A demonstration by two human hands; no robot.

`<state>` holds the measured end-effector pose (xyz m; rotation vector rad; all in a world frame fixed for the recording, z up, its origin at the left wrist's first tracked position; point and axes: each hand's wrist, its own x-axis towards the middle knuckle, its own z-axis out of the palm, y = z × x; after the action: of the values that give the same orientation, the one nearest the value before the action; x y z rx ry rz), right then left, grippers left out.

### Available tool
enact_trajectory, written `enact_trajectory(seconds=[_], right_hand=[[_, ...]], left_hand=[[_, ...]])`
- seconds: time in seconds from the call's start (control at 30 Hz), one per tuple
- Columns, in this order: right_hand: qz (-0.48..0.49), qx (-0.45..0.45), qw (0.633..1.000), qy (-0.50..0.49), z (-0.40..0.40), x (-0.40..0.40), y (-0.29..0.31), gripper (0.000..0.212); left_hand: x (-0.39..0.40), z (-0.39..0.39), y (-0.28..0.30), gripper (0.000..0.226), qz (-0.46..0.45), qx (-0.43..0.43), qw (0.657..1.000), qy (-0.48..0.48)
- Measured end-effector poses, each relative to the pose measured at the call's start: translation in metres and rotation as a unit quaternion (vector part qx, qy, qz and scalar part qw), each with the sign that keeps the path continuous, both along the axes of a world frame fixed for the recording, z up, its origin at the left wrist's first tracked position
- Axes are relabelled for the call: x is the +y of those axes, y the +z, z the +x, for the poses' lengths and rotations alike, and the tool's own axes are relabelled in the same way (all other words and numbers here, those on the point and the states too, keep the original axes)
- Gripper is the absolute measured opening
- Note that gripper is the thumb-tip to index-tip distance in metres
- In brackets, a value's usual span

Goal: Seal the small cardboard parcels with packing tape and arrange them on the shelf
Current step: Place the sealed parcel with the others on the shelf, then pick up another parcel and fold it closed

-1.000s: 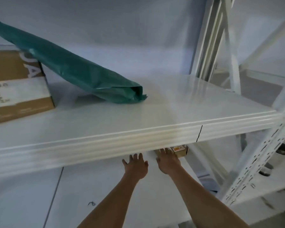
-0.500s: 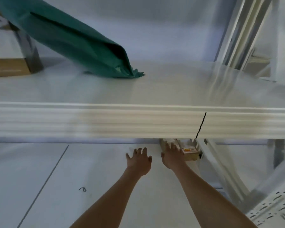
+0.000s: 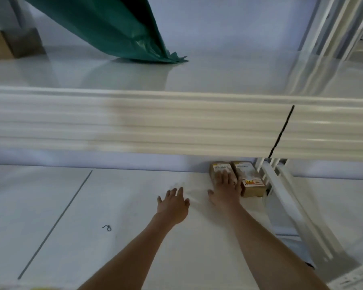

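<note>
Two small brown cardboard parcels with labels lie side by side at the back of the lower white shelf (image 3: 134, 206), under the upper shelf's edge. My right hand (image 3: 224, 189) rests flat on the left parcel (image 3: 218, 169), fingers spread over its top. The right parcel (image 3: 249, 181) touches it and sits against the shelf's white upright. My left hand (image 3: 173, 203) lies open, palm down, on the bare shelf to the left of the parcels, holding nothing.
The upper shelf's ribbed front edge (image 3: 176, 126) crosses the view just above my hands. On it lie a green plastic-wrapped roll (image 3: 113, 28) and a cardboard box (image 3: 13, 45) at far left. White rack uprights (image 3: 281, 195) stand at right.
The view has dropped lower, so both parcels now show under the upper shelf. My right hand has slid forward onto the left parcel; my left hand stays flat on the shelf.
</note>
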<state>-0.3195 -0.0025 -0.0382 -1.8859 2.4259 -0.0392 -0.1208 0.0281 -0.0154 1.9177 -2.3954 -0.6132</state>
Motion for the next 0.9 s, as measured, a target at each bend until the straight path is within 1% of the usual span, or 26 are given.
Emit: enact_trajectory(seconds=[0.07, 0.2, 0.3, 0.47, 0.57, 0.63, 0.7, 0.73, 0.77, 0.83, 0.9], right_hand=[[-0.013, -0.004, 1.000, 0.005, 0.007, 0.013, -0.004, 0.083], [0.006, -0.039, 0.999, -0.003, 0.029, 0.043, -0.005, 0.082], [0.009, -0.025, 1.000, -0.003, 0.049, 0.070, -0.008, 0.082], [-0.002, -0.037, 0.999, 0.038, 0.079, 0.103, -0.007, 0.072], [-0.005, -0.029, 0.999, 0.036, 0.099, 0.123, -0.001, 0.079], [-0.005, -0.036, 0.998, 0.046, 0.114, 0.133, 0.008, 0.077], [-0.022, -0.064, 0.996, 0.056, 0.132, 0.136, 0.018, 0.075], [-0.047, -0.074, 0.994, 0.059, 0.142, 0.137, 0.026, 0.077], [-0.078, -0.082, 0.992, 0.056, 0.155, 0.137, 0.033, 0.080], [-0.132, -0.132, 0.981, 0.060, 0.183, 0.136, 0.043, 0.086], [-0.163, -0.178, 0.968, 0.072, 0.217, 0.139, 0.060, 0.084]], left_hand=[[0.004, 0.000, 0.003, 0.060, 0.016, 0.001, 1.000, -0.002], [0.017, 0.001, 0.017, 0.060, 0.044, 0.015, 0.999, 0.004], [0.028, 0.008, 0.027, 0.062, 0.073, 0.023, 0.997, 0.008], [0.029, 0.029, 0.041, 0.065, 0.102, 0.030, 0.994, 0.032], [0.037, 0.043, 0.050, 0.065, 0.115, 0.071, 0.989, 0.053], [0.047, 0.053, 0.055, 0.064, 0.139, 0.115, 0.981, 0.072], [0.055, 0.068, 0.058, 0.062, 0.189, 0.172, 0.961, 0.102], [0.055, 0.077, 0.057, 0.061, 0.220, 0.215, 0.943, 0.124], [0.057, 0.087, 0.057, 0.059, 0.252, 0.264, 0.919, 0.152], [0.061, 0.110, 0.060, 0.054, 0.299, 0.357, 0.863, 0.194], [0.066, 0.136, 0.064, 0.051, 0.323, 0.437, 0.816, 0.198]])
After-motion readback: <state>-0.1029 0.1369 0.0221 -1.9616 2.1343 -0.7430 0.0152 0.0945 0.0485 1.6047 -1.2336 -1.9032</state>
